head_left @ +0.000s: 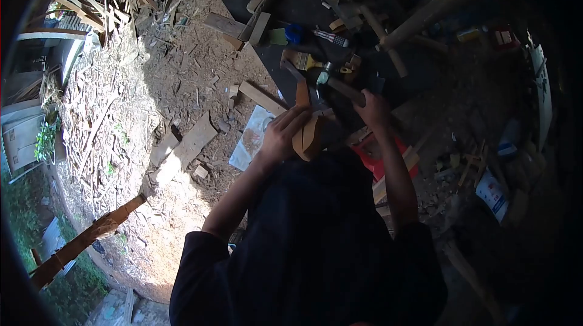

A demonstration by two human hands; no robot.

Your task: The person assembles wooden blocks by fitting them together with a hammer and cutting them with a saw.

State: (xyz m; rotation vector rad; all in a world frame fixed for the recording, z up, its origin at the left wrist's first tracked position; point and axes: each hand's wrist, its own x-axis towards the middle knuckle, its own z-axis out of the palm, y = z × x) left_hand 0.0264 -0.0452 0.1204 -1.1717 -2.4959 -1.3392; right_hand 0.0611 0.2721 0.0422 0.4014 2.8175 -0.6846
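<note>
My left hand is closed around a shaped orange-brown piece of wood, whose narrow upper part extends beyond my fingers. My right hand grips the dark handle of what looks like a hammer. Its head, pale greenish in this light, points up and left, close to the wood's upper end. Just beyond the hammer head lies a brush with a yellow band. Shadow hides the fine detail of the wood and the hammer head.
A dark mat carries several tools, a blue object and wood offcuts. Beside my right forearm sits a red container. A clear plastic sheet lies left of my left hand. Wood chips cover the ground; a wooden post stands lower left.
</note>
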